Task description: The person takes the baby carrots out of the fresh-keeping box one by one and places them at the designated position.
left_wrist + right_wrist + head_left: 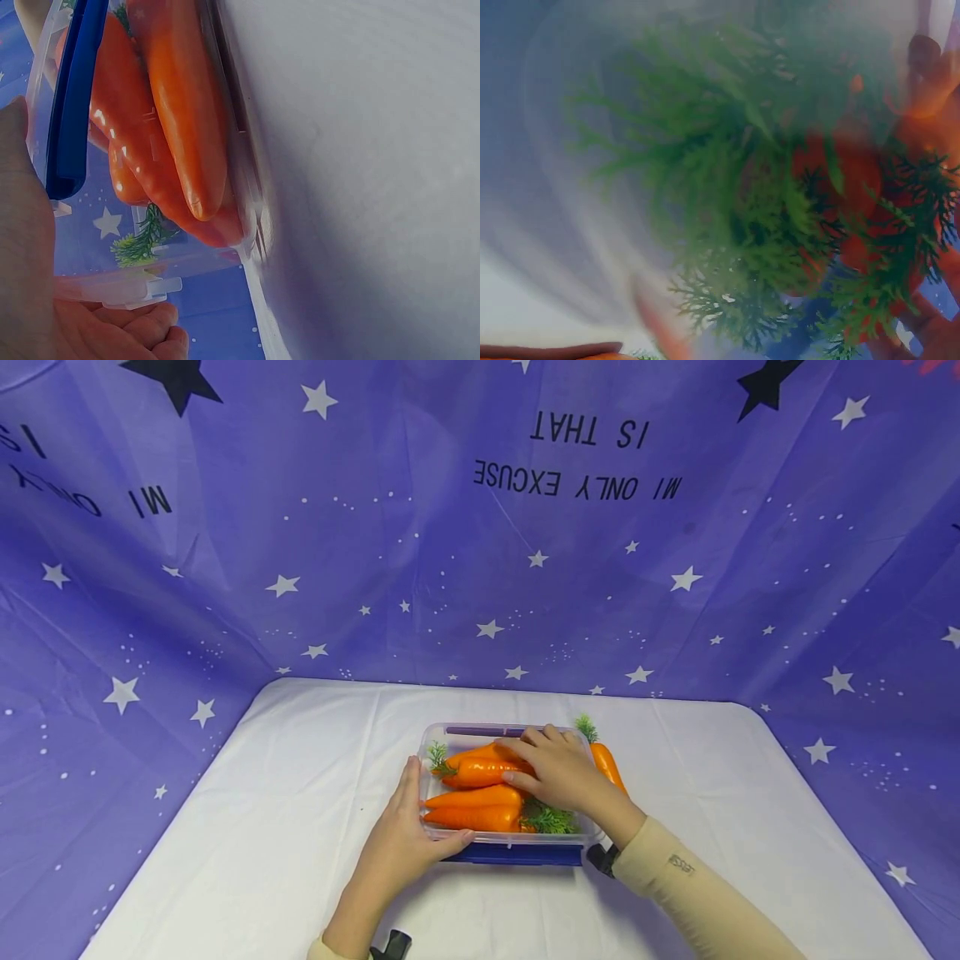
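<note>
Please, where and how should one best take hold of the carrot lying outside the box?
Probably the outside carrot by its smooth orange body, from above or the right: the box stands close on its left, and the leafy top is only thin fronds.

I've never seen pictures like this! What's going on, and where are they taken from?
No robot here, just a person's bare left hand and right hand. The widest picture comes from a camera on their head; the others from cameras on each wrist. A clear box sits on a white cloth, with carrots inside and another carrot beside it. The left hand holds the box's side; the right touches carrots inside, but I can't tell whether it grips one.
</note>
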Available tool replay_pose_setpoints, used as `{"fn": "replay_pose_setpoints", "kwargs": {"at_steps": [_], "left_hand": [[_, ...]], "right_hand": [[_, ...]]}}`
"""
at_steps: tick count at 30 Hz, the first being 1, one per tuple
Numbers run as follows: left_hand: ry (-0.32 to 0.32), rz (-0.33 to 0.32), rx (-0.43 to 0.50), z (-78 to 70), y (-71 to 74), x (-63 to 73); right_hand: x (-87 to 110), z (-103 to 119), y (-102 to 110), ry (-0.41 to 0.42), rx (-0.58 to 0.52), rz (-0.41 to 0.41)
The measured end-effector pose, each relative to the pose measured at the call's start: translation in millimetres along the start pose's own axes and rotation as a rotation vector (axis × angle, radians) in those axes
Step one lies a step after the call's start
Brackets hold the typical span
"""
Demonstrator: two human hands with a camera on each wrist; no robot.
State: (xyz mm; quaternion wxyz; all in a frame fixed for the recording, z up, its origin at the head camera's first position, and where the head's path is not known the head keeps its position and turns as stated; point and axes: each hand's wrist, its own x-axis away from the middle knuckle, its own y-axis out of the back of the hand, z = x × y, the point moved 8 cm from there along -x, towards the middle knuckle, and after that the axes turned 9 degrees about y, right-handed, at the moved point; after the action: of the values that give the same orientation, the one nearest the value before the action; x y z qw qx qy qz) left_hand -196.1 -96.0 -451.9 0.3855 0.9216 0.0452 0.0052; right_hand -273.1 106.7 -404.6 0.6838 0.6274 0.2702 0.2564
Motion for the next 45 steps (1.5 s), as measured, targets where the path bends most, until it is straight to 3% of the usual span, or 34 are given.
{"fn": "replay_pose_setpoints", "kwargs": {"at_steps": [14, 36, 45], "left_hand": [[0.032, 0.033, -0.007, 1.1, -1.7, -0.6], [0.014, 0.017, -0.014, 1.9, -2.4, 0.3], [0.009, 0.020, -0.009, 0.9, -1.6, -0.1]], "right_hand": [[-0.2, 1, -9, 0.012, 0.013, 0.068], [1.7, 2, -17, 0.045, -0.133, 0.132], [-2.2, 4, -14, 0.146, -0.217, 0.085]]}}
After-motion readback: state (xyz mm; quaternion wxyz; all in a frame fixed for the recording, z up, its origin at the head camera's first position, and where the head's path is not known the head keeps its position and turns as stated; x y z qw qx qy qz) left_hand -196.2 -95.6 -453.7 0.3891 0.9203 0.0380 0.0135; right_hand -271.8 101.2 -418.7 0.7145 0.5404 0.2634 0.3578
